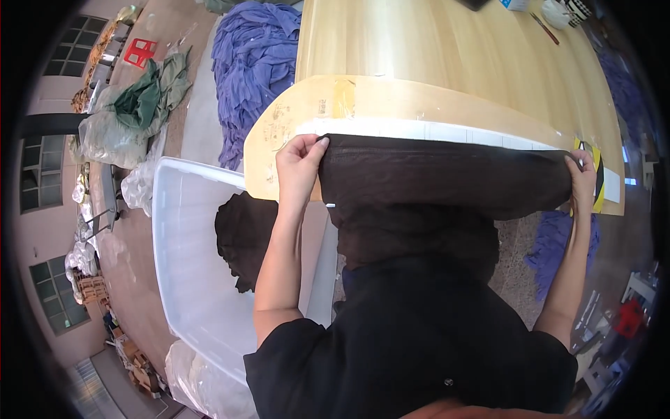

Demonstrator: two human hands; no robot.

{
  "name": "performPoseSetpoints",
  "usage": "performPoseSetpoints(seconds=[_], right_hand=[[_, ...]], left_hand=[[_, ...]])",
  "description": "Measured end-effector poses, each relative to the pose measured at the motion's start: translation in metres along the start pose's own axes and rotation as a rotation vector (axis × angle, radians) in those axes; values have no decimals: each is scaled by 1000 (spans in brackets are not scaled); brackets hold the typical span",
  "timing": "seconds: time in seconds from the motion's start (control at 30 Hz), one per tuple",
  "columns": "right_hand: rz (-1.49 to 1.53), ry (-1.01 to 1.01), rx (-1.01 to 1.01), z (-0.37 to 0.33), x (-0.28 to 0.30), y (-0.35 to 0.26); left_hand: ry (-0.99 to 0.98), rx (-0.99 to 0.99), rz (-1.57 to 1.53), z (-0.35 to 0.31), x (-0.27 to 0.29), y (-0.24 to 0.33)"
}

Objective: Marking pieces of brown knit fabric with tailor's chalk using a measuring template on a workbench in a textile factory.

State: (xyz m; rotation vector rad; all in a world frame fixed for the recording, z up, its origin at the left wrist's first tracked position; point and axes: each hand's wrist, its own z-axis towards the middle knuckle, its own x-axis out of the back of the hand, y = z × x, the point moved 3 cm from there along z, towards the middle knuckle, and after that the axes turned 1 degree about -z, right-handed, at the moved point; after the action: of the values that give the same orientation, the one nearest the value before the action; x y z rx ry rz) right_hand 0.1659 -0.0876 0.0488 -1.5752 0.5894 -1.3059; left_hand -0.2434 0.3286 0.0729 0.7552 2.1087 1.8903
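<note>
A dark brown piece of cloth [447, 174] is stretched sideways in front of me, its upper edge running nearly straight between my hands. My left hand [300, 166] pinches its upper left corner between thumb and fingers. At the opposite end, my right hand [582, 178] grips the upper right corner. The cloth's upper edge lies along a white strip [419, 130] on a tan board [283, 133]. Its lower part hangs in folds toward my body. Black-and-yellow striped tape [598, 178] shows beside my right hand.
The tan board rests on a wooden table [433, 49]. Left of me stands a white plastic bin [188, 230] holding more dark cloth [244, 234]. A heap of purple cloth [255, 63] lies beyond it, with more purple cloth [558, 251] at right. A pen-like stick [544, 28] lies far back.
</note>
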Motion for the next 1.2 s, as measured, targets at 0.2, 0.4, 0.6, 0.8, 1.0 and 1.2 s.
performPoseSetpoints(seconds=[0.2,0.4,0.6,0.8,1.0,1.2], right_hand=[[-64,-41,7,11,-20,7],[-45,-46,-23,15,-21,12],[199,-163,-170,-6,-6,-15],[567,-151,-263,-9,-26,-15],[-403,305,173,-35,-19,-19],[-463,353,266,-41,-23,-19]], left_hand=[[14,18,85,18,-3,-16],[28,-107,270,20,-4,-13],[-3,-303,709,17,-26,-2],[157,-422,747,9,-5,-5],[-116,-798,408,-72,-187,84],[-792,-1105,581,-130,-379,48]])
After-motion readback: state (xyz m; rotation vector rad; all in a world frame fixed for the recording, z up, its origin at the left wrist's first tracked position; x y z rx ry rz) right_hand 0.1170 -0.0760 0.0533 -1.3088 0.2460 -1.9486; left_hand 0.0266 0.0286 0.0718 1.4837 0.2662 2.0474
